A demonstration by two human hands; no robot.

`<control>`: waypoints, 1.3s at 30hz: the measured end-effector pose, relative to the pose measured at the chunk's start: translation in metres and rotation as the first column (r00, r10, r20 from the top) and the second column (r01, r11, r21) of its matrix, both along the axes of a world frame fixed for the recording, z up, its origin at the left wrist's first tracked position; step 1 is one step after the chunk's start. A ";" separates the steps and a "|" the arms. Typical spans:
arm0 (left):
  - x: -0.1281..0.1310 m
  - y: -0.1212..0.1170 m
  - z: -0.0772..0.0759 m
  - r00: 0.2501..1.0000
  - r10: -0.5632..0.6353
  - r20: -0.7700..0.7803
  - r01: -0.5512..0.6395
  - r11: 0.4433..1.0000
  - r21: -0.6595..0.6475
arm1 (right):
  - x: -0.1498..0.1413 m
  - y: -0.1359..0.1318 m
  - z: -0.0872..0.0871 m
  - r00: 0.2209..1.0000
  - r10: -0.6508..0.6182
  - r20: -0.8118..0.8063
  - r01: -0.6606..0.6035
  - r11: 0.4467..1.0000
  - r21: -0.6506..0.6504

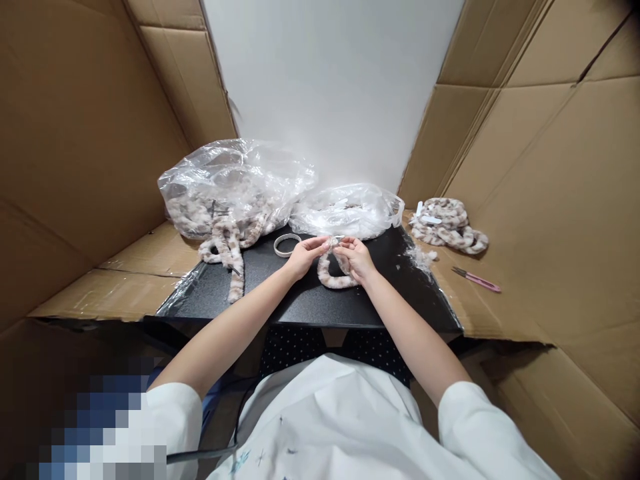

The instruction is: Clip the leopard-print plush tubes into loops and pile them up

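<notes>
Over the black table (320, 309), a spotted fluffy strip (336, 280) bends into a loop below my fingers. My left hand (306, 256) pinches one end of it from the left. From the right, my right hand (356, 257) closes on the other end, the two sets of fingertips almost meeting. A small pale bit shows between the fingertips; what it is I cannot make out. Just left of my left hand lies a whitish ring, perhaps a roll of tape (287, 245).
A large clear bag (235, 180) of spotted fluffy strips stands at back left, some strips (230, 257) spilling out. Behind my hands lies a smaller clear bag (347, 210). On the right are piled fluffy loops (445, 223), loose fluff (423, 259) and pink thread snips (477, 280). Cardboard walls (565, 180) surround the table.
</notes>
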State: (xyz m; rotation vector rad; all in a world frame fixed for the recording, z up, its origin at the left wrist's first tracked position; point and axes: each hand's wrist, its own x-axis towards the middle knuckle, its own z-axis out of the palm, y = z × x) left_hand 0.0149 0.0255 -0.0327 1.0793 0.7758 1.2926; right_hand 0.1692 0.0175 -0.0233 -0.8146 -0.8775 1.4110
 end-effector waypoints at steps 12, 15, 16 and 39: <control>0.000 -0.004 0.002 0.994 -0.062 -0.086 0.069 0.995 0.076 | 0.003 -0.003 -0.001 0.990 -0.063 0.126 0.047 0.991 0.129; 0.001 -0.002 0.001 0.999 -0.041 -0.008 0.042 0.998 0.048 | 0.002 -0.001 0.000 0.992 -0.034 0.118 0.017 0.989 0.145; 0.001 -0.001 0.001 0.999 -0.033 0.021 0.032 0.999 0.030 | 0.002 -0.001 0.001 0.993 -0.027 0.114 0.009 0.988 0.152; 0.002 -0.004 0.005 0.992 -0.109 0.056 0.110 0.994 -0.021 | 0.003 0.001 0.003 0.982 0.066 0.178 -0.097 0.980 0.172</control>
